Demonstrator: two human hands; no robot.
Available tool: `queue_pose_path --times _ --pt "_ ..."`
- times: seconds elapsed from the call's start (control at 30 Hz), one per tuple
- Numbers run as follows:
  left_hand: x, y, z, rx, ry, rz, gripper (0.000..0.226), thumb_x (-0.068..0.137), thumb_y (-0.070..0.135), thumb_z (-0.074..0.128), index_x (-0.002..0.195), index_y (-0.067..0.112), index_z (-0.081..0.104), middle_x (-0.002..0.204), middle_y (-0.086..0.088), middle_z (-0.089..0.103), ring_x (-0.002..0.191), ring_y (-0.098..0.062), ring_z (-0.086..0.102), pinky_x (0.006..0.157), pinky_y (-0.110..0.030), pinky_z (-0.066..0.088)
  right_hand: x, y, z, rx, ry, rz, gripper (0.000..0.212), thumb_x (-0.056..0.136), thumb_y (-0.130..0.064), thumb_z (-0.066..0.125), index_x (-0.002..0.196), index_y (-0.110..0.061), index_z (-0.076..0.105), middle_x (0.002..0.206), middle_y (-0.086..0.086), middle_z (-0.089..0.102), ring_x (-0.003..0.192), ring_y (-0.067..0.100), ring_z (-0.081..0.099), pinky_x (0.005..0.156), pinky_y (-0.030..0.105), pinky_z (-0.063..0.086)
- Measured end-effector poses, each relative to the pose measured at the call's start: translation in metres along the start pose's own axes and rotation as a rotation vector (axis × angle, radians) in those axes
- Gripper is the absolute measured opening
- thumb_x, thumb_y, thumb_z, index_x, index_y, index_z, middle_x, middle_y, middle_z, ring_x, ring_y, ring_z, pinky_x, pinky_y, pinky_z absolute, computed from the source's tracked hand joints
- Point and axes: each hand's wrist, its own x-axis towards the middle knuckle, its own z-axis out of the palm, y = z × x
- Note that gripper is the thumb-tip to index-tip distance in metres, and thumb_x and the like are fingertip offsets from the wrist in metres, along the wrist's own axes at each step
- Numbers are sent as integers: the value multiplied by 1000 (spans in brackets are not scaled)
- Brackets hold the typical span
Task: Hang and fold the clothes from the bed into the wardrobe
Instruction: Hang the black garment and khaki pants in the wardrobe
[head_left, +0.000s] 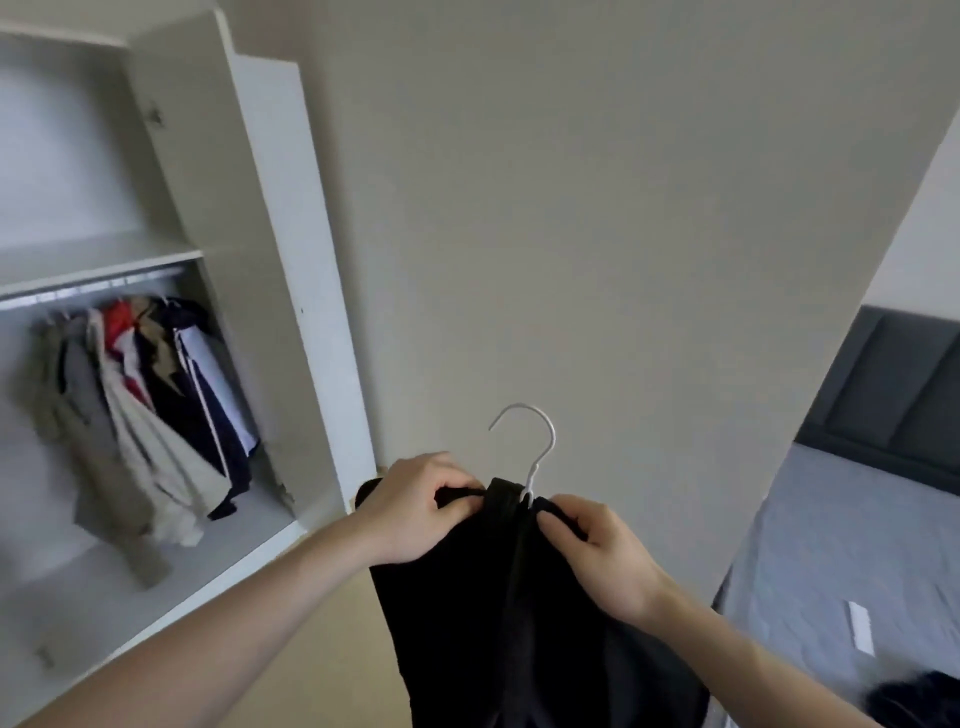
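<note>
Both hands, left hand (421, 506) and right hand (597, 551), pinch the black garment (509, 623) lower centre, each grip straightening it on the white hanger (535, 452).

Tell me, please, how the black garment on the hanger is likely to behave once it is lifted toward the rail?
The black garment droops limply below the white hanger, so it is probably floppy and will sway. Both hands pinch it at the shoulders; released there, it might slide off.

Two bare forearms reach in from the lower edge, with no sleeves showing on either. The left hand (415, 506) and right hand (605, 553) wear no gloves, rings, watch or bracelet on the visible sides.
</note>
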Motion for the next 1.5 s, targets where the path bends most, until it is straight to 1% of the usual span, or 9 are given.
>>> queue_pose_path --times 0.23,0.43,0.63,0.73,0.93,1.07,1.23,1.37,1.5 --pt "-31 -68 -68 33 294 -141 28 84 53 58 106 42 72 104 26 58 106 0 58 95 -22 45 80 -37 53 154 -176 21 26 90 -38 53 81 -14 57 70 -8 52 67 9 50 67 33 40" --pt "-73 -150 -133 32 392 -254 16 90 30 73 103 39 71 101 23 61 100 -5 62 85 -22 49 160 -78 132 184 -276 48 17 97 -15 54 85 -8 63 70 -4 56 69 12 53 69 33 41" --pt "-115 -208 -203 -55 94 -456 11 90 49 67 92 40 73 97 21 70 89 -2 68 82 -27 56 232 -131 212 199 -352 81 16 97 -7 53 90 1 65 65 -1 56 56 10 54 50 19 40" --pt "-130 -227 -229 -85 -88 -491 25 93 56 62 90 34 75 94 23 71 86 -4 71 83 -27 57 263 -153 249 225 -373 70 19 98 -11 55 99 -2 71 75 6 63 66 12 63 60 23 45" --pt "-141 -264 -256 -253 -119 -578 46 93 64 56 94 20 73 90 3 77 77 -13 73 66 -25 53 311 -187 329 347 -389 82 17 99 -17 56 101 -9 71 86 7 74 80 16 75 69 29 55" --pt "-139 -296 -259 -187 -127 -733 64 74 85 58 97 26 69 94 5 76 78 -10 73 63 -23 53 343 -212 385 406 -414 76 16 98 -12 58 106 -2 69 105 26 71 100 39 71 83 43 58" --pt "-141 -348 -268 -240 67 -815 46 82 61 67 96 18 69 86 -1 77 68 -11 74 63 -27 58 386 -238 449 492 -490 92 12 100 -9 59 106 -6 68 102 12 76 93 23 76 82 38 64" --pt "-143 -395 -282 -167 264 -860 34 84 46 54 81 13 59 68 5 62 62 -11 58 61 -31 44 427 -255 501 533 -594 114 12 100 -8 60 107 -6 69 103 9 77 90 17 77 71 26 61" --pt "-143 -448 -293 -36 499 -927 27 96 39 46 87 16 55 72 1 59 60 -9 52 57 -27 39 479 -277 549 539 -734 127 12 100 -10 61 111 -9 67 101 9 75 79 17 75 64 30 62"
